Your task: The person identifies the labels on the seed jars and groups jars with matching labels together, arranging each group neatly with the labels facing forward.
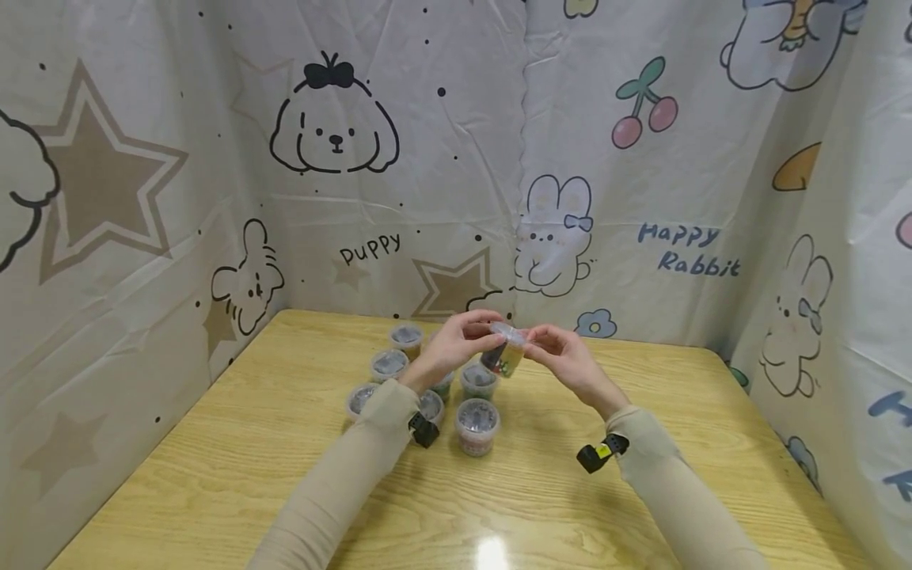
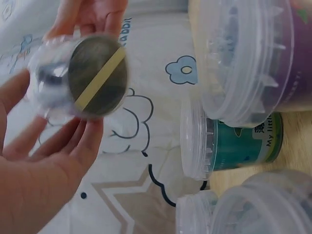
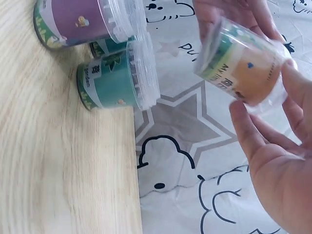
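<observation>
A small plastic tub with a clear lid is held tilted between both hands above the table. Its label, orange with green in the right wrist view, carries print beginning "My li". My left hand grips the tub from the left, thumb and fingers on either side. From the right, my right hand pinches the lid end of the tub between thumb and fingers. A yellow strip crosses the dark round base of the tub in the left wrist view. Whether the lid is loose cannot be seen.
Several similar lidded tubs stand on the wooden table, among them a near tub below the hands. Close by are a teal-labelled tub and a purple-labelled tub. A printed curtain surrounds the table's back and sides.
</observation>
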`<state>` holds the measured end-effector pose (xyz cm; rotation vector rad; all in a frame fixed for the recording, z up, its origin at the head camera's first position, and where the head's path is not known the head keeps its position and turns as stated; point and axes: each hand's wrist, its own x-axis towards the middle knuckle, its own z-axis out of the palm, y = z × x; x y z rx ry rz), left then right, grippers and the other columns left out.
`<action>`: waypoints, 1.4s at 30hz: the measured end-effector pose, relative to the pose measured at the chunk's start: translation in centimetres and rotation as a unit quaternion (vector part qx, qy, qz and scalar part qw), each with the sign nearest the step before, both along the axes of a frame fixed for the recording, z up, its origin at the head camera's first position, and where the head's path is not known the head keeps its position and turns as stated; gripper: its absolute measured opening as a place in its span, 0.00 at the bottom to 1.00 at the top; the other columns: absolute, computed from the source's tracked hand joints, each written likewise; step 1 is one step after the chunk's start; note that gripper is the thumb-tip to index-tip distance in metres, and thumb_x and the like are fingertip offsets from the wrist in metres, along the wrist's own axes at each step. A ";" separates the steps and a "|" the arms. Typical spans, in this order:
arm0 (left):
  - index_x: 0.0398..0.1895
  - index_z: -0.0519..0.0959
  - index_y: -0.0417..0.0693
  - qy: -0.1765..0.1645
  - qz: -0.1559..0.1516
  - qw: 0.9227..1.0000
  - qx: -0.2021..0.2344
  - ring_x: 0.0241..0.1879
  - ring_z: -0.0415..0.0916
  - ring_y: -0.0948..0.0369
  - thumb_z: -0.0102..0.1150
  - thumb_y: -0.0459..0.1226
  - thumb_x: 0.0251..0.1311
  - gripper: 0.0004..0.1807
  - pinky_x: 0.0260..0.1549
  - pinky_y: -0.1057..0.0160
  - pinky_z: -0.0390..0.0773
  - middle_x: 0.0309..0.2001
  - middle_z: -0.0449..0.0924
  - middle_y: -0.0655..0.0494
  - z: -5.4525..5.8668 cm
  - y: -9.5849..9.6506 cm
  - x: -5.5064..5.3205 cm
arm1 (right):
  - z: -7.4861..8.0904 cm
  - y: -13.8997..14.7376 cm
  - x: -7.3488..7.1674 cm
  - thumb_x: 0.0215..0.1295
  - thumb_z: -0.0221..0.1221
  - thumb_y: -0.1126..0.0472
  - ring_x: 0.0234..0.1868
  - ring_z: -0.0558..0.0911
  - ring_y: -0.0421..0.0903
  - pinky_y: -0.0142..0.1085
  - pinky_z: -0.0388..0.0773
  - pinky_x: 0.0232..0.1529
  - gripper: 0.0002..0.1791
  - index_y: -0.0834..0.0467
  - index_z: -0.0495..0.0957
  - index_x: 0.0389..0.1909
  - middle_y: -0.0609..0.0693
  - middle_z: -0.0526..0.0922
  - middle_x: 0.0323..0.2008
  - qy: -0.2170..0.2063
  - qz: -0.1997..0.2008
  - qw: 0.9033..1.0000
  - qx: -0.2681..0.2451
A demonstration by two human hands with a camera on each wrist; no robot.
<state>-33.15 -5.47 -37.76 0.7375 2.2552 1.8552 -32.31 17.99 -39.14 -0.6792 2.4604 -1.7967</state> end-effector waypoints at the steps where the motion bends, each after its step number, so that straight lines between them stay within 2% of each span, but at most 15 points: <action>1: 0.65 0.72 0.50 0.006 0.010 1.000 0.003 0.51 0.80 0.56 0.61 0.40 0.66 0.24 0.52 0.55 0.80 0.55 0.81 0.45 0.0 0.1 0.1 | 0.0 -0.1 0.0 0.69 0.60 0.59 0.55 0.81 0.46 0.45 0.78 0.59 0.12 0.64 0.74 0.45 0.61 0.76 0.60 0.001 -0.007 1.000 -0.008; 4: 0.67 0.70 0.52 0.018 0.037 0.999 0.009 0.54 0.79 0.54 0.62 0.41 0.65 0.27 0.52 0.54 0.81 0.56 0.80 0.44 0.0 0.4 0.4 | -0.1 -0.4 0.0 0.70 0.58 0.57 0.54 0.81 0.46 0.46 0.77 0.61 0.13 0.64 0.73 0.45 0.61 0.79 0.55 0.003 -0.031 0.999 -0.030; 10: 0.64 0.71 0.51 0.018 0.056 0.998 0.009 0.51 0.80 0.53 0.67 0.40 0.61 0.28 0.49 0.54 0.82 0.55 0.80 0.44 -0.4 0.6 0.7 | 0.2 -0.8 0.1 0.71 0.58 0.54 0.53 0.82 0.48 0.45 0.76 0.62 0.14 0.62 0.72 0.45 0.56 0.80 0.47 -0.007 -0.069 0.996 -0.060; 14: 0.61 0.71 0.53 0.006 0.072 0.997 0.007 0.50 0.80 0.54 0.69 0.41 0.58 0.28 0.47 0.56 0.83 0.55 0.78 0.46 -0.6 0.7 0.9 | 0.1 -0.9 0.2 0.71 0.58 0.54 0.50 0.83 0.43 0.40 0.78 0.59 0.14 0.61 0.72 0.44 0.54 0.80 0.47 -0.015 -0.071 0.993 -0.089; 18: 0.59 0.74 0.55 0.004 0.085 0.996 0.018 0.51 0.80 0.54 0.70 0.43 0.57 0.26 0.47 0.57 0.83 0.55 0.78 0.46 -0.7 0.7 1.0 | -0.2 -0.6 0.1 0.71 0.58 0.54 0.49 0.83 0.40 0.38 0.79 0.58 0.12 0.60 0.71 0.42 0.51 0.78 0.47 -0.019 -0.052 0.992 -0.112; 21: 0.58 0.76 0.54 0.005 0.083 0.996 0.028 0.49 0.81 0.54 0.69 0.43 0.58 0.24 0.46 0.57 0.82 0.53 0.80 0.46 -0.6 0.6 1.0 | -0.4 -0.2 0.0 0.70 0.59 0.56 0.50 0.82 0.41 0.39 0.78 0.59 0.10 0.59 0.71 0.40 0.53 0.78 0.48 -0.016 -0.032 0.993 -0.110; 24: 0.59 0.76 0.50 -0.009 0.064 0.997 0.043 0.49 0.80 0.53 0.66 0.41 0.61 0.23 0.48 0.57 0.82 0.53 0.80 0.44 -0.6 0.5 0.9 | -0.4 0.2 0.0 0.70 0.60 0.57 0.57 0.80 0.44 0.39 0.77 0.60 0.08 0.57 0.72 0.40 0.57 0.77 0.55 -0.009 -0.019 0.995 -0.096; 28: 0.63 0.73 0.44 -0.067 0.030 0.995 0.073 0.54 0.78 0.51 0.60 0.38 0.67 0.23 0.53 0.57 0.81 0.57 0.76 0.40 -0.7 0.5 0.8 | -0.3 0.6 0.1 0.68 0.61 0.59 0.67 0.71 0.54 0.44 0.73 0.65 0.06 0.55 0.73 0.39 0.62 0.69 0.67 -0.002 -0.008 0.996 -0.083; 30: 0.65 0.72 0.43 -0.093 0.018 0.992 0.079 0.55 0.78 0.51 0.57 0.39 0.69 0.23 0.54 0.58 0.81 0.59 0.74 0.40 -0.8 0.5 0.7 | -0.3 0.6 0.1 0.69 0.60 0.59 0.70 0.68 0.58 0.48 0.70 0.67 0.06 0.55 0.73 0.40 0.63 0.67 0.69 -0.001 -0.008 0.997 -0.079; 34: 0.65 0.71 0.42 -0.108 0.013 0.990 0.090 0.53 0.79 0.51 0.55 0.41 0.70 0.23 0.54 0.58 0.80 0.60 0.73 0.39 -0.8 0.7 0.7 | -0.1 0.5 0.1 0.70 0.59 0.58 0.67 0.71 0.59 0.50 0.70 0.66 0.08 0.59 0.73 0.41 0.64 0.68 0.68 0.002 -0.019 0.997 -0.069; 38: 0.64 0.71 0.43 -0.100 0.029 0.989 0.102 0.54 0.78 0.51 0.58 0.40 0.68 0.23 0.55 0.57 0.80 0.60 0.73 0.39 -0.8 0.8 0.7 | 0.5 0.2 0.1 0.70 0.59 0.55 0.59 0.77 0.51 0.49 0.74 0.63 0.13 0.62 0.72 0.41 0.63 0.74 0.62 0.004 -0.039 0.997 -0.061; 42: 0.65 0.71 0.46 -0.088 0.035 0.992 0.088 0.58 0.76 0.50 0.62 0.39 0.65 0.26 0.57 0.55 0.79 0.61 0.73 0.42 -1.0 0.8 0.7 | 0.6 -0.1 0.1 0.69 0.60 0.52 0.54 0.78 0.45 0.46 0.76 0.61 0.15 0.61 0.72 0.39 0.61 0.77 0.55 -0.001 -0.056 0.996 -0.062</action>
